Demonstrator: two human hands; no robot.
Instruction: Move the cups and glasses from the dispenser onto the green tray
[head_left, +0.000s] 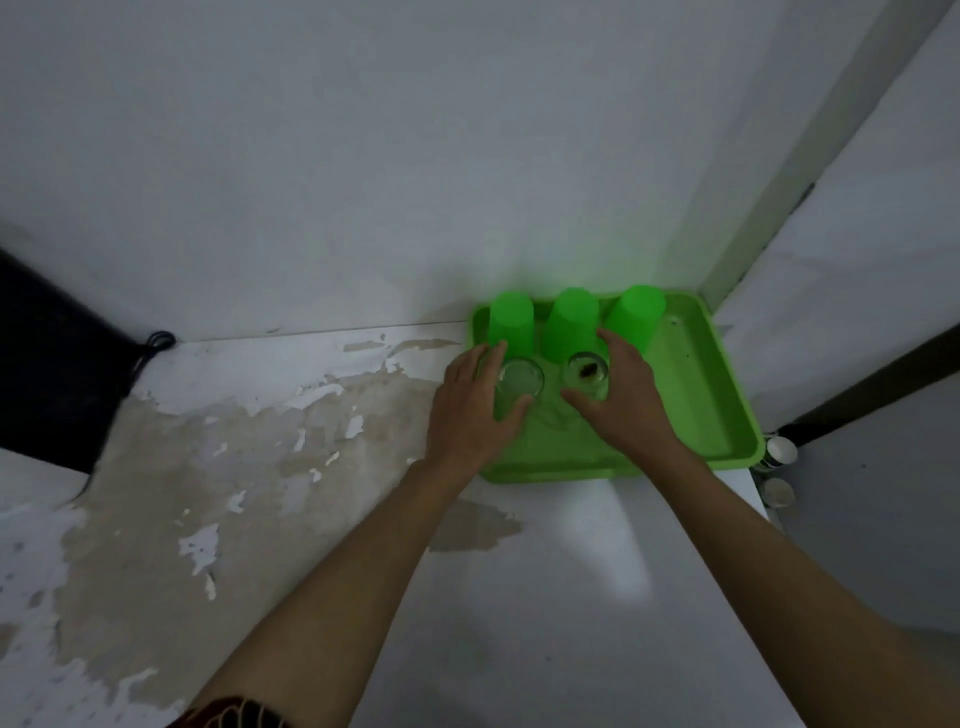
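Three green plastic cups are being shown upside down in a row along the far edge of the green tray (711, 415): a left cup (511, 322), a middle cup (571, 325) and a right cup (636, 314). Two clear glasses are being shown upright just in front of them, a left glass (519, 382) and a right glass (588, 374). The cups are being rendered in the same bright green as the tray, so their edges are blurring into it. Something small and dark is being seen inside the right glass; what it is cannot be made out.

The left hand (475, 410) is being curled loosely around the left glass, fingers and thumb spread to either side of it. The right hand (623, 400) is being cupped likewise around the right glass. Whether either glass is being firmly gripped cannot be told.

The tray is being kept on a white counter (519, 597) with peeling, stained paint, in the corner against the wall (363, 156). Two small white round objects (779, 452) beyond the counter's right edge are being partly cut off.
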